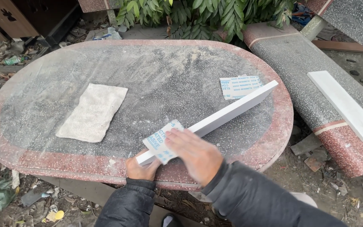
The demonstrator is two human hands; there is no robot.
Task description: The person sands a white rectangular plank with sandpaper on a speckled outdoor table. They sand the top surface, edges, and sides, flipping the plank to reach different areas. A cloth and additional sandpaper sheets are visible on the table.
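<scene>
Now, line by line:
Left hand (141, 169): clenched round the near end of the white board (215, 120), pinning it at the table (30, 147) edge.
Right hand (196, 153): fingers flat, pressing a sandpaper sheet (160, 143) onto the board's near end; blurred, so the exact grip is unclear.
Board: lies slantwise on the oval stone table, near end at its front rim, far end toward the right rim.
Doing it well: I judge the holding hand should clamp firmly so the board cannot skid, and the sheet should lie flat under even pressure, stroked along the board's length.
Count: two sandpaper sheets, the spare (240, 86) lying beside the board's far end; two white boards, the second (345, 105) on the slab at right; one cloth (92, 111).
</scene>
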